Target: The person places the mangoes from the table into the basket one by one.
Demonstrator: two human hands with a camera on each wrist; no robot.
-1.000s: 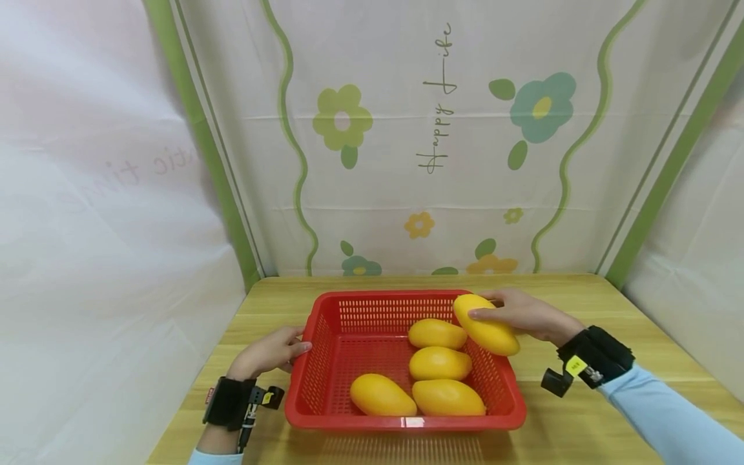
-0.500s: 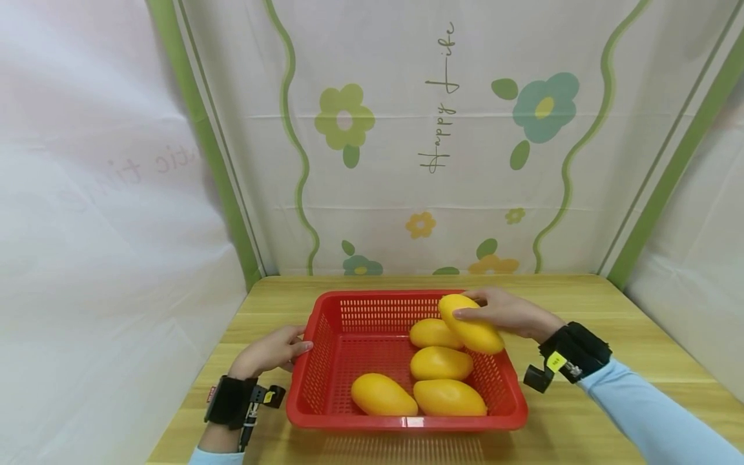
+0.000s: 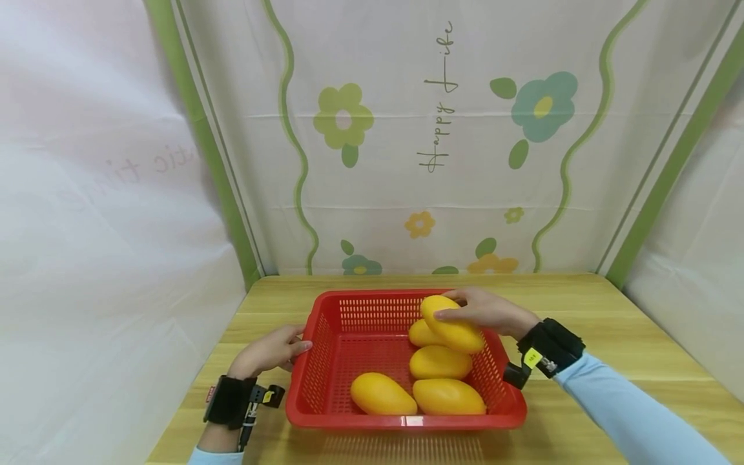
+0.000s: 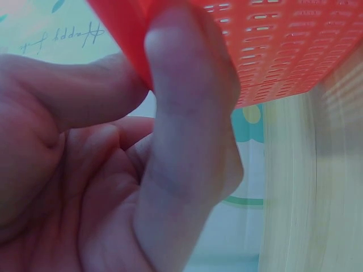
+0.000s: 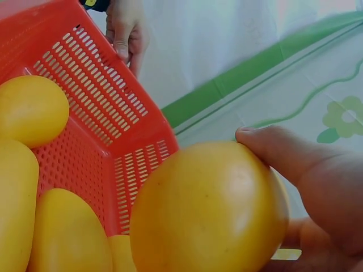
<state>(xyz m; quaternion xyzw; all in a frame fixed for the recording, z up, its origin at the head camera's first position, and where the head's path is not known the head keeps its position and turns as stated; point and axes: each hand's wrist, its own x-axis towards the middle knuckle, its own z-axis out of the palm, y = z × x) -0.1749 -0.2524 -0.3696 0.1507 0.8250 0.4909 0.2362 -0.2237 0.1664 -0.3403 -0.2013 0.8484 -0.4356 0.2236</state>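
A yellow mango [image 3: 453, 327] is gripped in my right hand [image 3: 485, 311], thumb on one side and fingers behind it. It is raised over the right back part of the red basket [image 3: 407, 423] and overlaps another mango [image 3: 423, 333] lying there. My left hand [image 3: 272, 352] pinches the basket's left rim, thumb over the top; the left wrist view shows curled fingers [image 4: 187, 107] under the rim. Two more mangoes lie along the basket's right side, one in the middle [image 3: 440, 363] and one at the front [image 3: 449, 397]. Left of the front one lies a further mango [image 3: 383, 394].
The basket has slotted walls and stands on a wooden table [image 3: 593, 310]. Behind the table hangs a white curtain [image 3: 383, 181] printed with flowers, and similar cloth hangs at both sides. Each wrist carries a black strap with a small camera [image 3: 515, 374].
My right hand has moved left with the mango, from over the basket's right rim to farther inside. The left hand and the other mangoes have stayed put.
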